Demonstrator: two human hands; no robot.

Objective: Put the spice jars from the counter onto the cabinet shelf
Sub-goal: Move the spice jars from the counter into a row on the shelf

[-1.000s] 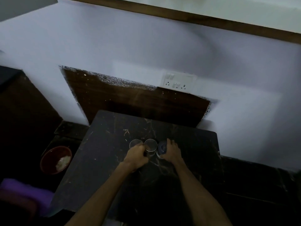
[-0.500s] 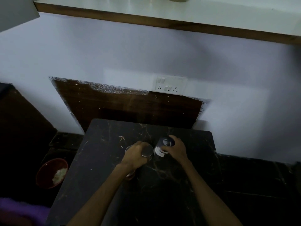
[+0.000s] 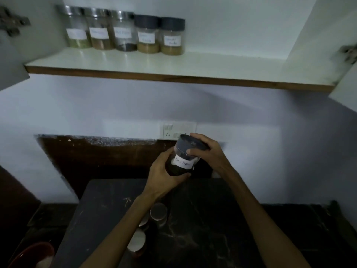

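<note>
Head view.

Item: black-pepper jar [image 3: 182, 158], dark grey lid, white handwritten label, dark contents low in the body. Location: in the air above the counter [image 3: 202, 219], near frame centre, well below the cabinet shelf [image 3: 173, 64].

Change: half a second ago this jar sat on the counter under the right hand; it is now lifted clear and held by both hands. The camera has tipped up, bringing the shelf into view. Judged: pick-up done, carry to the shelf next.

Orientation: long axis tilted, lid toward 1 o'clock, base toward 7 o'clock; label faces the camera.

Left hand [image 3: 164, 176]: fingers wrapped round the lower body, cupping the base.
Right hand [image 3: 208, 151]: fingers curled over the lid rim.

Shelf stock: row of five jars [image 3: 125, 31] at 11 o'clock, upright, touching; free board to their right.

Counter stock: three steel-lidded jars [image 3: 158, 211] at 6 o'clock, part hidden by the left forearm.
</note>
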